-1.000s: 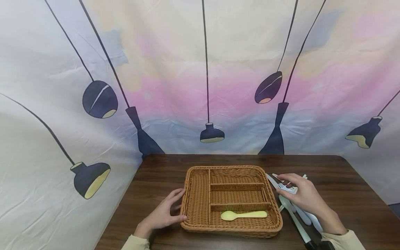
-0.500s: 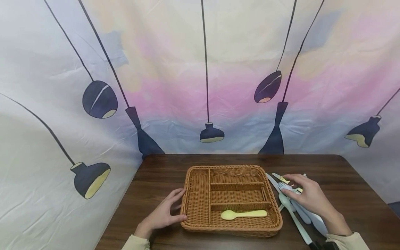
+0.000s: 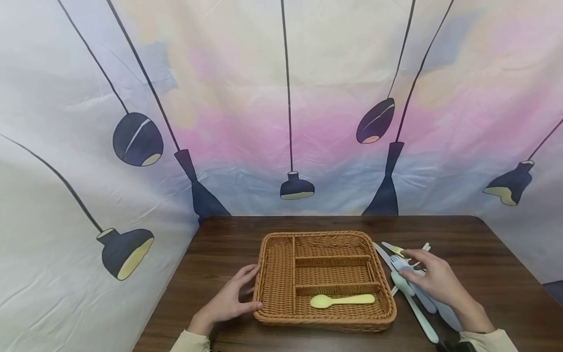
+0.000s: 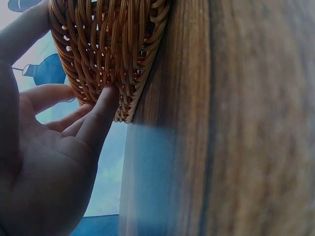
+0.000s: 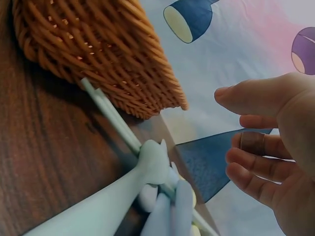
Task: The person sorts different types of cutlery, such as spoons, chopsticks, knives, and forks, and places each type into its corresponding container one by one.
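A brown wicker basket (image 3: 325,320) with several compartments stands on the table. In its front right compartment lies a yellow spoon (image 3: 323,301). My left hand (image 3: 228,298) touches the basket's left side; in the left wrist view its extended fingertips press against the woven wall (image 4: 103,44). Just right of the basket is a loose pile of cutlery: a pale green spoon (image 3: 415,307), a yellow fork (image 3: 391,248), a light blue fork (image 3: 399,264), a knife (image 3: 382,255) and pale sticks (image 5: 115,120). Over this pile hovers my right hand (image 3: 440,281), loosely bent, holding nothing.
The dark wooden table (image 3: 224,244) has rounded far corners. Behind it hangs a pastel cloth (image 3: 246,122) printed with hanging lamps. A small black object (image 3: 455,346) shows by the right sleeve.
My right hand has shifted slightly to the right above the pile, showing more of the yellow fork and the light blue fork. The left hand and the basket stay where they were.
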The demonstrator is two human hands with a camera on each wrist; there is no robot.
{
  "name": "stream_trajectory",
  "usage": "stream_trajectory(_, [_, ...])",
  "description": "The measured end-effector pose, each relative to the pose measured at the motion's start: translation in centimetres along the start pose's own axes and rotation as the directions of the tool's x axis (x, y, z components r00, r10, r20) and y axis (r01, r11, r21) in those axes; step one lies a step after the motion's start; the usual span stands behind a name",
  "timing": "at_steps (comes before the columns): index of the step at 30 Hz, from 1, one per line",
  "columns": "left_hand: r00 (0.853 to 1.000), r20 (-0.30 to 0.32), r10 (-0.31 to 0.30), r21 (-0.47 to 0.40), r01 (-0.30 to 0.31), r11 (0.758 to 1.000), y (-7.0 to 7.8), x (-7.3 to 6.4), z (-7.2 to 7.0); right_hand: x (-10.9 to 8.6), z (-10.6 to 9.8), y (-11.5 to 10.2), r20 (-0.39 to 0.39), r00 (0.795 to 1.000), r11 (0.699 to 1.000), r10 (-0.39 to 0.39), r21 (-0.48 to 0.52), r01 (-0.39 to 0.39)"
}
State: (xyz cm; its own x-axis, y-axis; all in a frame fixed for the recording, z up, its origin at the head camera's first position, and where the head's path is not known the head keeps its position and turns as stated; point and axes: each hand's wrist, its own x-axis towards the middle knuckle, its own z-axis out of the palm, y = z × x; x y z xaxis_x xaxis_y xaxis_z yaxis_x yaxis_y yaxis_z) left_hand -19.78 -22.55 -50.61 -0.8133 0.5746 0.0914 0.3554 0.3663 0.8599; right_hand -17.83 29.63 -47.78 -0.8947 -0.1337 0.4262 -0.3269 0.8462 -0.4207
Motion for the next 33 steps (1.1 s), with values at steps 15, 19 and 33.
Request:
stream_trajectory(15, [1.0,-0.006,0.018,0.009,-0.018,1.0,0.0,0.0,0.1,-1.1,1.3,0.1,0.08,0.997,1.0,0.021,-0.016,-0.02])
stream_trajectory(19, [0.999,-0.012,0.045,0.029,-0.045,0.999,-0.2,0.0,0.1,-1.3,1.6,0.1,0.087,0.996,1.0,0.021,-0.018,-0.02])
stream_trajectory(33, [0.999,-0.012,0.045,0.036,-0.045,0.998,0.0,0.0,0.1,-1.6,2.3,0.1,0.107,0.993,0.999,0.044,-0.033,-0.041])
